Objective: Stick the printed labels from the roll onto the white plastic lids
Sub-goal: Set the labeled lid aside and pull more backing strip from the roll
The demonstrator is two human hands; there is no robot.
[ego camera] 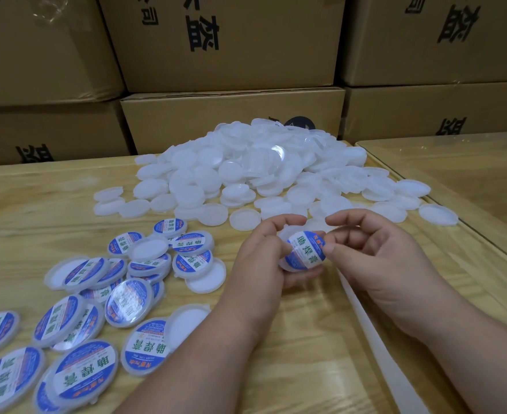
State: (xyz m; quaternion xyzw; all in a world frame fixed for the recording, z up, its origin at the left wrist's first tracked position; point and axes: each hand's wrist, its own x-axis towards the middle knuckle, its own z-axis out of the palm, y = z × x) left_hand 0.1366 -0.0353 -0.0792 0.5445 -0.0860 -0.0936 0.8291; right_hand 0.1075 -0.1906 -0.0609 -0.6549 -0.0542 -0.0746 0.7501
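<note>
You see a bright, even light from above. It makes soft, faint shadows under your hands. A shiny white spot glares on one lid in the pile of white lids [276,162], and the glass top of the table at the right [443,162] shines a little. The picture bends at the edges, so the cardboard boxes [222,43] lean. Far things look a bit soft.

Blue-and-white label [306,251] lies tilted on a raised white lid [288,265].
</note>
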